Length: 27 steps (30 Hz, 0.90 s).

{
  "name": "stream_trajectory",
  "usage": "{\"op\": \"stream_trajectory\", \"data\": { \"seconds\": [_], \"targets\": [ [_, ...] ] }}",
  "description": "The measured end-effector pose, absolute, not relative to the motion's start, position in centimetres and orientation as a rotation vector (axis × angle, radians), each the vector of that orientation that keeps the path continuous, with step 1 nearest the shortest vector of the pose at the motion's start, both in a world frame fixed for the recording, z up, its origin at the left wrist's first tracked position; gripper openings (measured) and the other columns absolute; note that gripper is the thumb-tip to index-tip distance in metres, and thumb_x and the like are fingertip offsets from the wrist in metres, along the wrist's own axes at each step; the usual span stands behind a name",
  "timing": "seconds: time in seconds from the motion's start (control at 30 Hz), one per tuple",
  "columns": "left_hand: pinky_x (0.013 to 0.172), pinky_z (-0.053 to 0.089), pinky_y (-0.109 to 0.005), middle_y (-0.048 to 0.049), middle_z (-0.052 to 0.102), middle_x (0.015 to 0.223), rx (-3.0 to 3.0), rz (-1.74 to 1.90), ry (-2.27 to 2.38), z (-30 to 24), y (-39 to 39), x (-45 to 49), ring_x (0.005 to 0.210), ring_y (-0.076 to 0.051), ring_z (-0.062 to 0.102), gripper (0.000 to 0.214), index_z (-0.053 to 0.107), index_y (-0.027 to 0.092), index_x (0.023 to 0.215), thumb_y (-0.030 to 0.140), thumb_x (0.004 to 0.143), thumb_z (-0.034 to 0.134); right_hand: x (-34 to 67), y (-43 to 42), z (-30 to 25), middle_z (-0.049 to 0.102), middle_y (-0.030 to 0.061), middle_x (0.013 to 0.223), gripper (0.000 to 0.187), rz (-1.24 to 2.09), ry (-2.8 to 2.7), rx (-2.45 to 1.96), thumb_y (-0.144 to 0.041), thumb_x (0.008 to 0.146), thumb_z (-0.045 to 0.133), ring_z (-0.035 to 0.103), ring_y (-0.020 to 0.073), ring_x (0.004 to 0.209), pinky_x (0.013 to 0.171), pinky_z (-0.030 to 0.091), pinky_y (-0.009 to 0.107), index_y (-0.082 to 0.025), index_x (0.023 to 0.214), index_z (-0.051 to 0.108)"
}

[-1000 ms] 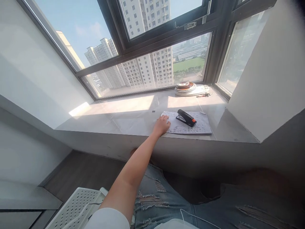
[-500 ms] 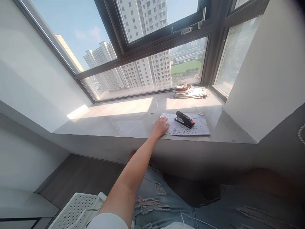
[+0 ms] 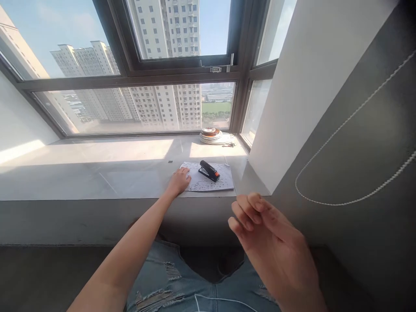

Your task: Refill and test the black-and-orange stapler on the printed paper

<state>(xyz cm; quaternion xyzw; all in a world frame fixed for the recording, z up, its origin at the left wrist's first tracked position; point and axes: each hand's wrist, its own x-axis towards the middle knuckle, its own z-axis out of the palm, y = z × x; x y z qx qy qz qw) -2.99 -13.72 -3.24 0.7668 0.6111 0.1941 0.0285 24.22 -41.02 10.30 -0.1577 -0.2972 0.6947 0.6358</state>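
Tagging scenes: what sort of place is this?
Looks like a high-rise room, probably a flat: broad windowsill, dark-framed window overlooking tower blocks, and a beaded cord hanging at right.

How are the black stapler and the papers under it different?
The stapler is mostly black with an orange-red patch, while the papers are white with dark marks. The stapler is chunky and narrow; the papers are flatter and spread wider. The left hand rests at the papers' left edge, but no hand touches the stapler. Both are on the windowsill: the papers directly, the stapler on top of them.
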Motion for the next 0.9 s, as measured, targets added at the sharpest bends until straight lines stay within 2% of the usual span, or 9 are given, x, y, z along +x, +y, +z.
{"op": "stream_trajectory", "data": {
  "seconds": [0.1,0.23,0.63,0.9],
  "targets": [
    [0.117,0.04,-0.045,-0.0126,0.059,0.149,2.391,0.619,1.882,-3.9,-12.9,-3.4,0.138,-0.031,0.052,0.043,0.062,0.02,0.138,0.029,0.1,0.046,21.6,-39.4,11.2,0.037,-0.0007,0.079,0.027,1.741,-0.632,-0.28,-0.031,0.097,0.068,0.031,0.0145,0.069,0.063,0.035,0.029,-0.021,0.078,0.054],
    [0.117,0.04,-0.045,-0.0129,0.059,0.149,2.405,0.618,1.891,-4.2,-12.7,-3.7,0.137,-0.031,0.053,0.043,0.062,0.019,0.138,0.03,0.1,0.045,19.5,-39.8,11.1,0.034,-0.0014,0.078,0.027,1.858,-0.619,-0.184,-0.032,0.097,0.07,0.026,0.0142,0.069,0.063,0.03,0.028,-0.02,0.079,0.053],
    [0.118,0.039,-0.043,-0.0124,0.06,0.148,2.407,0.608,1.877,-4.1,-12.7,-3.5,0.137,-0.03,0.054,0.043,0.061,0.019,0.138,0.03,0.1,0.044,19.2,-39.6,10.8,0.041,-0.0004,0.077,0.023,1.872,-0.658,-0.174,-0.033,0.1,0.067,0.03,0.0136,0.069,0.066,0.03,0.028,-0.018,0.083,0.064],
    [0.116,0.042,-0.046,-0.0137,0.059,0.149,2.414,0.6,1.878,-4.2,-12.5,-3.6,0.137,-0.032,0.053,0.046,0.062,0.018,0.139,0.031,0.1,0.044,18.9,-38.9,10.2,0.038,0.0,0.085,0.032,1.897,-0.601,-0.16,-0.041,0.097,0.071,0.031,0.0148,0.074,0.069,0.035,0.028,-0.019,0.079,0.057]
  ]
}}
